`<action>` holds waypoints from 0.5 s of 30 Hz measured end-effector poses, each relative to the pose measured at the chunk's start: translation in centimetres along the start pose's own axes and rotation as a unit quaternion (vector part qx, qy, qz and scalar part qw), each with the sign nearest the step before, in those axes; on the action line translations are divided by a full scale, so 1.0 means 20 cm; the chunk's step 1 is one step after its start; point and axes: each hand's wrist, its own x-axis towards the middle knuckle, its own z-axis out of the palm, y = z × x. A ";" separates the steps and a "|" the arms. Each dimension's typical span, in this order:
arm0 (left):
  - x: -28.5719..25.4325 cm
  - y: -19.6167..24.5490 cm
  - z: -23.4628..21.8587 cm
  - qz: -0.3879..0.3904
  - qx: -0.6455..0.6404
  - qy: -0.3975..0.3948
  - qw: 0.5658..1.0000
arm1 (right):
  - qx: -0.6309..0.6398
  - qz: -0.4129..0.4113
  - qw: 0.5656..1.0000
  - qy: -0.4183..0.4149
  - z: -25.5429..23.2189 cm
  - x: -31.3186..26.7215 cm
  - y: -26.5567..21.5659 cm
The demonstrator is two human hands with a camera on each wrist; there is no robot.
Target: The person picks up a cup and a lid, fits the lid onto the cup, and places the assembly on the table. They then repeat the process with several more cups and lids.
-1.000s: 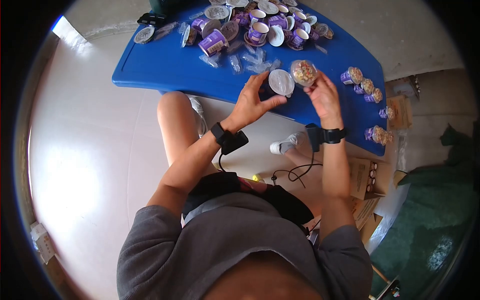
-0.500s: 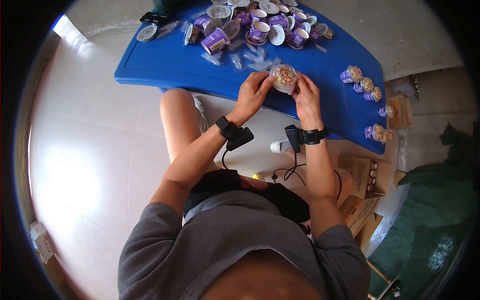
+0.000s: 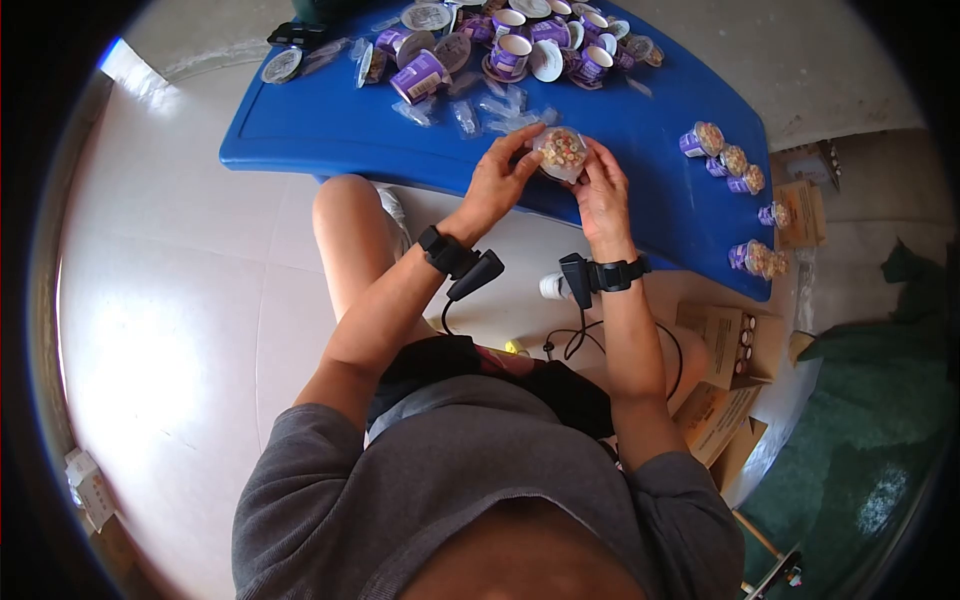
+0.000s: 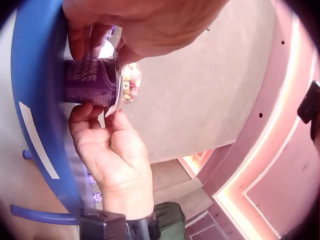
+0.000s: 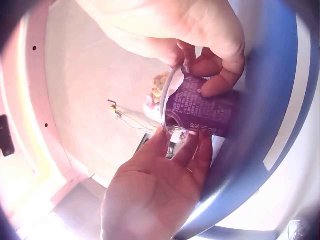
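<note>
A purple paper cup [image 4: 90, 85] stands upright near the table's front edge, with a clear domed tub of cereal rings [image 3: 563, 148] on top of it. My left hand [image 3: 495, 182] holds the cup from the left, its thumb by the rim where tub and cup meet. From the other side my right hand [image 3: 605, 200] grips it, fingers [image 5: 220, 85] curled against the purple wall and thumb up at the rim. In the head view the dome hides most of the cup beneath.
On the blue table [image 3: 330, 125], several purple cups [image 3: 420, 77], foil-lidded tubs [image 3: 425, 17] and clear plastic wrappers [image 3: 465, 118] lie piled at the back. Cups topped with cereal [image 3: 700, 140] stand along the right edge. Open cardboard boxes [image 3: 725, 340] sit on the floor.
The right hand has brought the cereal tub left from beside the white-lidded cup onto its top. Both hands have closed in around the rim.
</note>
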 end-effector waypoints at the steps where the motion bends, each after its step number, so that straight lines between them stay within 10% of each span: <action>1: 0.00 0.00 0.00 -0.001 0.000 -0.001 1.000 | -0.004 0.006 1.000 -0.003 0.00 0.00 0.00; 10: 0.02 0.09 -0.06 -0.068 -0.103 -0.088 0.988 | -0.019 0.009 1.000 0.006 0.01 -0.01 0.01; 15: -0.03 0.08 0.00 0.092 0.103 -0.043 0.989 | -0.007 0.002 1.000 0.029 0.03 0.00 0.01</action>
